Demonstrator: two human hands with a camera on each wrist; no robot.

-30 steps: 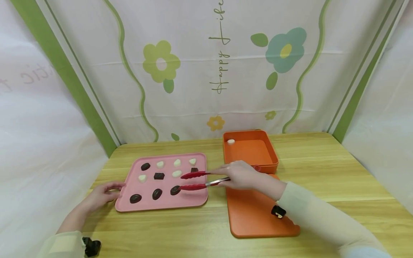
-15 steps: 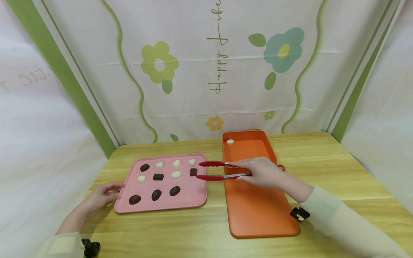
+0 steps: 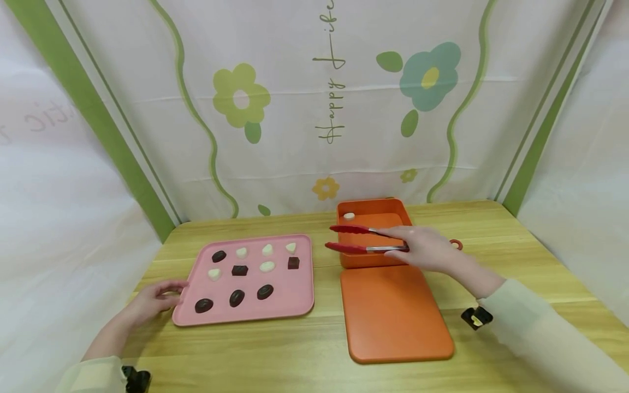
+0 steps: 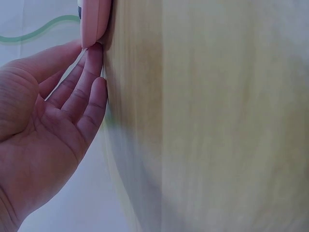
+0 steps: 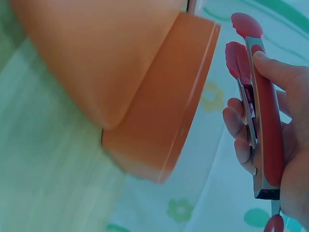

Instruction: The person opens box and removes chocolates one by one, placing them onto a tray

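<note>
My left hand (image 3: 154, 300) holds the left edge of a pink tray (image 3: 290, 307) between thumb and fingers; in the left wrist view only a corner of this tray (image 4: 95, 21) shows. White and dark brown chocolates lie on it in loose rows, such as a dark square chocolate (image 3: 293, 263) and a white oval chocolate (image 3: 267, 267). My right hand (image 3: 425, 248) grips red-tipped metal tongs (image 3: 351, 248) over the orange box (image 3: 368, 262). The tips of the tongs stand apart with nothing between them. A small white chocolate (image 3: 349, 216) sits in the box's far left corner.
A flat orange lid (image 3: 398, 316) lies on the wooden table (image 3: 245, 355) in front of the box, right of the tray. Behind the table hangs a flower-printed white curtain (image 3: 290, 125), with further white curtain on both sides.
My right hand has carried the spread tongs from over the tray's right side, rightward and back to above the box. My left hand has stayed at the tray's edge.
</note>
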